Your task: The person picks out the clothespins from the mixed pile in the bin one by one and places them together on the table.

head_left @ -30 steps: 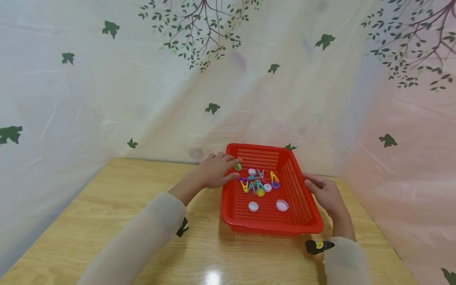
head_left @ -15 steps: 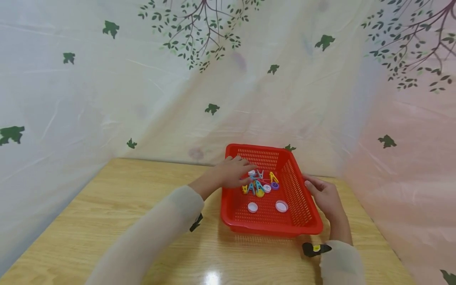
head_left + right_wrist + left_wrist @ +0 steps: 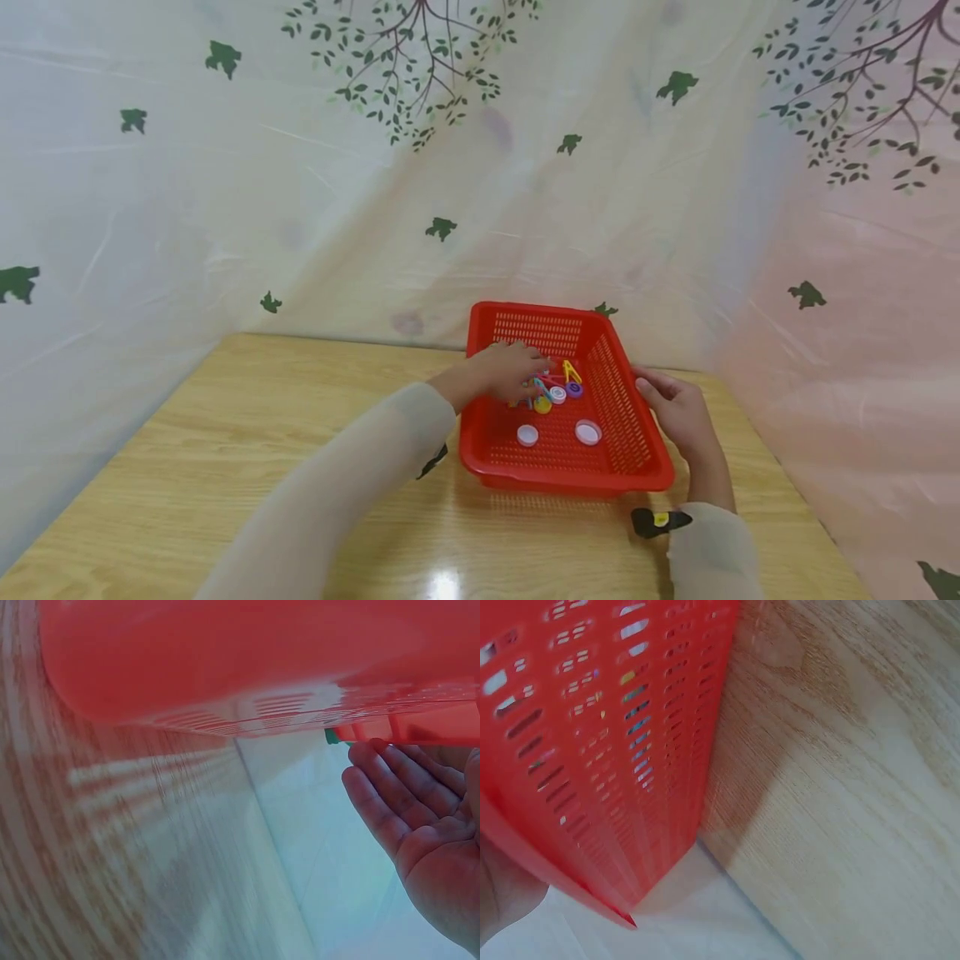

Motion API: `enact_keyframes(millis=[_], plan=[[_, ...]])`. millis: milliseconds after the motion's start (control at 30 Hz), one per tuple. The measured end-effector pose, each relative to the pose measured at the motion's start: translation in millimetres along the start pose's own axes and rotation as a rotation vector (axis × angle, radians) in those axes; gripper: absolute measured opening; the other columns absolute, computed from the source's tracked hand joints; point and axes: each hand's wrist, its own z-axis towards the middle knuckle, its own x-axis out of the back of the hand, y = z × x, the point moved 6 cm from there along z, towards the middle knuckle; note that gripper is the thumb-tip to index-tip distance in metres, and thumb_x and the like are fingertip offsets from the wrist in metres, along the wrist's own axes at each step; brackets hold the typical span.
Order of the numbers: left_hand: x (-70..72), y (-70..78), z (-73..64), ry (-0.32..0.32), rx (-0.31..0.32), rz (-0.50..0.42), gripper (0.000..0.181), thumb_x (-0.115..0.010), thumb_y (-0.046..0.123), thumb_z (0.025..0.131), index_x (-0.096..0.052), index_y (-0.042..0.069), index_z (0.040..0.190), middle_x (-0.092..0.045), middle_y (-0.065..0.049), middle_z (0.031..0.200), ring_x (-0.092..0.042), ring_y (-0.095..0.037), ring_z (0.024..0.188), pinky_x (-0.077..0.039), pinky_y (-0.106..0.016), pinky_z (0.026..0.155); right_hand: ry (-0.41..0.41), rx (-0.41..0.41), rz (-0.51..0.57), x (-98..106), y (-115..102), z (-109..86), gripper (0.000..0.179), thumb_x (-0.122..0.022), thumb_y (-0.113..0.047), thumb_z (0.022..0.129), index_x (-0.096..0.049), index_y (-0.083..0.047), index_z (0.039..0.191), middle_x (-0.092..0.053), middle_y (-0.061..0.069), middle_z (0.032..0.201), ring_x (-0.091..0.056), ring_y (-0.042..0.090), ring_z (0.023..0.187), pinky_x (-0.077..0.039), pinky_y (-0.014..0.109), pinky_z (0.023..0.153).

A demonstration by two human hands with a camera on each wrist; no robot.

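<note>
A red plastic basket (image 3: 573, 481) stands on the table, holding clothespins and bottle caps. Over its left rim reaches my left hand (image 3: 506, 368), its loosely extended fingers above the pile and its fingertips partly hidden. Close by lie a yellow clothespin (image 3: 572, 372), a blue clothespin (image 3: 543, 388), a yellow cap (image 3: 542, 405), a white cap (image 3: 557, 395) and a purple cap (image 3: 573, 389). My right hand (image 3: 678, 412) holds the basket's right rim, thumb at the edge; in the right wrist view the fingers (image 3: 394, 787) reach beneath the rim.
Nearer the basket's front lie another white cap (image 3: 527, 435) and a pink-edged cap (image 3: 588, 432). The wooden table (image 3: 300, 433) extends left of the basket. A leaf-patterned curtain (image 3: 360, 250) hangs behind the table's back edge.
My left hand has moved right and down, from the basket's left rim to over the clothespins, covering several of them. My right hand stays at the right rim.
</note>
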Motion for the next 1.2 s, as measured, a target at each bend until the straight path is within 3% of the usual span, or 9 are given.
enact_keyframes(millis=[233,333,567,667,833,1000,1200], plan=[[-6.1,15.6,7.0,-0.053,-0.048,0.060,0.061,-0.060,0.044,0.102,-0.041,0.030,0.158,-0.042,0.001,0.161,-0.033,-0.023,0.150,-0.027,-0.053,0.121,-0.002,-0.015,0.011,1.4,-0.8,0.0,0.054,-0.054,-0.043,0.105,-0.057,-0.008,0.146,-0.061,0.018,0.141,-0.059,0.034,0.126,-0.052,0.046,0.102],[-6.5,19.4,6.4,-0.076,-0.052,0.046,0.062,-0.061,0.043,0.101,-0.040,0.031,0.158,-0.040,0.003,0.162,-0.031,-0.022,0.152,-0.025,-0.053,0.121,-0.006,-0.015,0.019,1.8,-0.5,0.1,0.054,-0.054,-0.043,0.105,-0.057,-0.008,0.146,-0.061,0.019,0.141,-0.059,0.036,0.127,-0.050,0.051,0.103],[-7.9,19.3,6.9,-0.120,-0.029,0.008,0.068,-0.067,0.041,0.098,-0.036,0.038,0.159,-0.037,0.009,0.163,-0.028,-0.022,0.153,-0.025,-0.053,0.122,-0.004,-0.028,0.028,2.1,2.4,2.2,0.054,-0.054,-0.044,0.105,-0.057,-0.009,0.146,-0.062,0.018,0.140,-0.059,0.036,0.126,-0.049,0.054,0.103],[-10.6,16.4,8.7,-0.137,-0.013,-0.033,0.073,-0.072,0.039,0.094,-0.036,0.041,0.158,-0.037,0.011,0.163,-0.028,-0.022,0.153,-0.026,-0.055,0.121,-0.001,-0.029,0.030,2.3,2.2,3.5,0.054,-0.054,-0.045,0.105,-0.057,-0.010,0.146,-0.062,0.017,0.139,-0.060,0.035,0.124,-0.051,0.049,0.101],[-15.5,12.7,9.1,-0.170,0.038,-0.143,0.081,-0.080,0.031,0.088,-0.038,0.048,0.156,-0.041,0.013,0.160,-0.033,-0.024,0.151,-0.033,-0.059,0.116,0.003,-0.030,0.031,2.3,2.2,4.9,0.053,-0.054,-0.044,0.105,-0.058,-0.010,0.146,-0.063,0.016,0.139,-0.061,0.033,0.123,-0.054,0.040,0.098],[-23.6,9.0,8.7,-0.223,0.093,-0.244,0.081,-0.080,0.024,0.089,-0.039,0.052,0.153,-0.042,0.015,0.158,-0.036,-0.026,0.149,-0.039,-0.062,0.110,-0.001,-0.042,0.045,-0.4,3.7,4.4,0.052,-0.055,-0.043,0.105,-0.059,-0.010,0.145,-0.062,0.016,0.139,-0.059,0.034,0.126,-0.052,0.046,0.101],[-28.5,7.4,10.6,-0.225,0.081,-0.216,0.069,-0.075,0.025,0.094,-0.045,0.047,0.152,-0.045,0.010,0.158,-0.041,-0.025,0.145,-0.040,-0.060,0.111,-0.002,-0.047,0.056,-0.4,4.2,2.9,0.051,-0.056,-0.042,0.105,-0.059,-0.010,0.144,-0.062,0.017,0.139,-0.059,0.035,0.126,-0.049,0.052,0.104]])
